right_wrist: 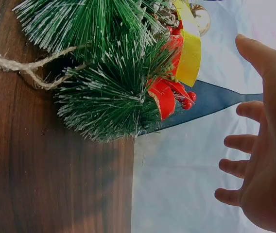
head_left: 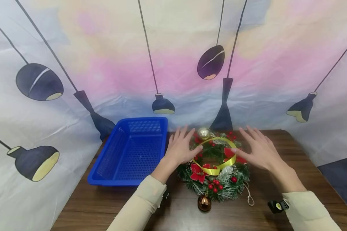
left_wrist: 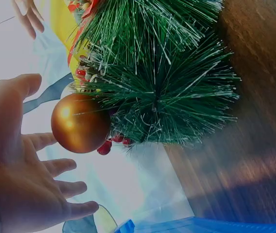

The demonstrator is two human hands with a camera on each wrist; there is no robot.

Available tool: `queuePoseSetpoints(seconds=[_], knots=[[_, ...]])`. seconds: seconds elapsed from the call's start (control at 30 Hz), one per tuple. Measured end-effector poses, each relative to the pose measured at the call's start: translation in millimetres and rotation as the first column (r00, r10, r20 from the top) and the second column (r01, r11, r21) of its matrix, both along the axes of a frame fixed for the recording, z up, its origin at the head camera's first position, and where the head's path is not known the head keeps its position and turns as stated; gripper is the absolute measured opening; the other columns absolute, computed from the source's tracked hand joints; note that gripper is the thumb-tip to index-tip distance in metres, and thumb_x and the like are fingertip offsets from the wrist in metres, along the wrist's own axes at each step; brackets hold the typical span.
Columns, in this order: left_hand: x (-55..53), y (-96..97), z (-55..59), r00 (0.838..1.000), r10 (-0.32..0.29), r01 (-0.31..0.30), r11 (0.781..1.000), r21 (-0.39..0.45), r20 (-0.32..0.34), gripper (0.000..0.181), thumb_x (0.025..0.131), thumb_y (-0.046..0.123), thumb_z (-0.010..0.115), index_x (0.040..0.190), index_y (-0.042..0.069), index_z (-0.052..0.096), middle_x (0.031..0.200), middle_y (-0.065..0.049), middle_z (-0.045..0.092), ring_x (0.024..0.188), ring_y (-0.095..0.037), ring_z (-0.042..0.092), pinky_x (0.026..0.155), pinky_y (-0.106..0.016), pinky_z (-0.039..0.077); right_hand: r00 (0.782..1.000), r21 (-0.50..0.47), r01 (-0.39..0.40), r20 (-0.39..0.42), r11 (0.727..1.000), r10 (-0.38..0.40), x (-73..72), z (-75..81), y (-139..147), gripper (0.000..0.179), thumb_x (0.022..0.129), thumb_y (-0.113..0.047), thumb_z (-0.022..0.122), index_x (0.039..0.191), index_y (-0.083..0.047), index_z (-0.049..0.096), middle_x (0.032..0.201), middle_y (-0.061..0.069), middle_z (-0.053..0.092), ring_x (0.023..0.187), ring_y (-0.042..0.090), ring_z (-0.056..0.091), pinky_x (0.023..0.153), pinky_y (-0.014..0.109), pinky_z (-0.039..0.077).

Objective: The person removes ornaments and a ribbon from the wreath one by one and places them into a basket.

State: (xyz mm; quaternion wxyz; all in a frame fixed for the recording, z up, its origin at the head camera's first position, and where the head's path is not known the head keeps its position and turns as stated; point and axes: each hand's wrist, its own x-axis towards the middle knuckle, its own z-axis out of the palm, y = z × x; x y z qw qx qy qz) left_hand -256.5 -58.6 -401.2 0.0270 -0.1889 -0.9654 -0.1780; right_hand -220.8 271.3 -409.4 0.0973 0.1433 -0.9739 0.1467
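A green Christmas wreath lies on the table, dressed with red flowers, red berries, a silver bauble and a brown-gold bauble. A loop of yellow ribbon rests over its top. My left hand hovers at the wreath's left side, fingers spread and holding nothing. On the other side is my right hand, also spread and holding nothing. In the head view both thumb tips appear close to the ribbon; contact cannot be told. Each wrist view shows straight or relaxed fingers apart from the greenery.
A blue plastic basket stands left of the wreath with nothing in it. A twine loop sticks out from the wreath's lower right. Behind the wooden table hangs a cloth backdrop printed with lamps.
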Motion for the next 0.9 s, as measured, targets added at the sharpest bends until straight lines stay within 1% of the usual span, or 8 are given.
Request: queuePoseSetpoints(seconds=[0.17, 0.27, 0.33, 0.5, 0.63, 0.7, 0.8, 0.9], knots=[[3.8, -3.2, 0.5, 0.999, -0.016, 0.015, 1.0, 0.013, 0.039, 0.082, 0.102, 0.063, 0.059, 0.169, 0.026, 0.03, 0.177, -0.006, 0.015, 0.163, -0.035, 0.007, 0.126, -0.066, 0.016, 1.0, -0.028, -0.021, 0.007, 0.999, 0.022, 1.8, -3.1, 9, 0.092, 0.099, -0.064, 0.063, 0.168, -0.013, 0.03, 0.171, 0.025, 0.024, 0.152, 0.055, 0.025, 0.108, 0.084, 0.025], [7.5, -6.6, 5.9, 0.997, -0.041, 0.039, 0.998, 0.046, 0.062, 0.082, 0.101, 0.061, 0.061, 0.169, 0.025, 0.031, 0.176, -0.007, 0.02, 0.162, -0.036, 0.012, 0.124, -0.067, 0.02, 0.999, -0.072, -0.029, 0.028, 0.997, 0.031, 1.2, -6.4, 15, 0.09, 0.1, -0.061, 0.063, 0.169, -0.015, 0.029, 0.171, 0.024, 0.024, 0.151, 0.055, 0.028, 0.104, 0.086, 0.027], [10.6, -9.7, 10.8, 0.995, -0.069, 0.064, 0.995, 0.072, 0.072, 0.082, 0.101, 0.059, 0.063, 0.168, 0.023, 0.032, 0.175, -0.009, 0.023, 0.161, -0.037, 0.016, 0.123, -0.068, 0.023, 0.998, -0.116, -0.037, 0.04, 0.993, 0.042, 0.8, -9.4, 20, 0.089, 0.1, -0.059, 0.064, 0.169, -0.016, 0.028, 0.171, 0.023, 0.025, 0.151, 0.055, 0.029, 0.104, 0.087, 0.026], [17.3, -18.8, 22.1, 0.986, -0.142, 0.132, 0.986, 0.102, 0.09, 0.083, 0.101, 0.055, 0.067, 0.168, 0.023, 0.032, 0.171, -0.011, 0.032, 0.157, -0.038, 0.029, 0.12, -0.065, 0.033, 0.995, -0.247, -0.059, 0.063, 0.967, 0.077, 3.7, -20.2, 31, 0.086, 0.102, -0.051, 0.067, 0.17, -0.019, 0.026, 0.171, 0.021, 0.027, 0.152, 0.053, 0.027, 0.109, 0.083, 0.024], [22.7, -26.7, 28.9, 0.979, -0.17, 0.16, 0.983, 0.094, 0.114, 0.079, 0.1, 0.05, 0.071, 0.166, 0.02, 0.038, 0.166, -0.01, 0.04, 0.151, -0.039, 0.038, 0.117, -0.061, 0.038, 0.994, -0.32, -0.039, 0.087, 0.947, 0.07, 9.3, -29.5, 37, 0.083, 0.102, -0.048, 0.068, 0.169, -0.019, 0.028, 0.169, 0.022, 0.031, 0.151, 0.053, 0.029, 0.11, 0.081, 0.025], [24.5, -31.2, 30.3, 0.975, -0.182, 0.172, 0.981, 0.087, 0.126, 0.072, 0.1, 0.045, 0.072, 0.16, 0.016, 0.046, 0.159, -0.011, 0.048, 0.146, -0.038, 0.045, 0.115, -0.058, 0.042, 0.993, -0.349, -0.019, 0.106, 0.937, 0.06, 11.5, -34.9, 39, 0.082, 0.103, -0.048, 0.067, 0.169, -0.019, 0.029, 0.168, 0.024, 0.033, 0.15, 0.054, 0.031, 0.109, 0.081, 0.027], [26.4, -37.1, 30.9, 0.97, -0.199, 0.19, 0.979, 0.074, 0.141, 0.057, 0.1, 0.037, 0.075, 0.147, 0.01, 0.059, 0.147, -0.012, 0.058, 0.134, -0.036, 0.055, 0.109, -0.054, 0.047, 0.989, -0.398, 0.007, 0.141, 0.917, 0.054, 13.0, -44.9, 41, 0.078, 0.104, -0.047, 0.065, 0.168, -0.017, 0.032, 0.166, 0.026, 0.034, 0.149, 0.056, 0.031, 0.107, 0.082, 0.028], [27.4, -41.3, 29.2, 0.964, -0.213, 0.205, 0.977, 0.064, 0.161, 0.044, 0.099, 0.03, 0.078, 0.135, 0.007, 0.066, 0.134, -0.011, 0.064, 0.123, -0.033, 0.061, 0.103, -0.052, 0.051, 0.984, -0.453, 0.015, 0.167, 0.892, 0.068, 13.4, -56.4, 43, 0.074, 0.105, -0.044, 0.064, 0.166, -0.014, 0.035, 0.165, 0.026, 0.037, 0.149, 0.056, 0.032, 0.106, 0.081, 0.029]])
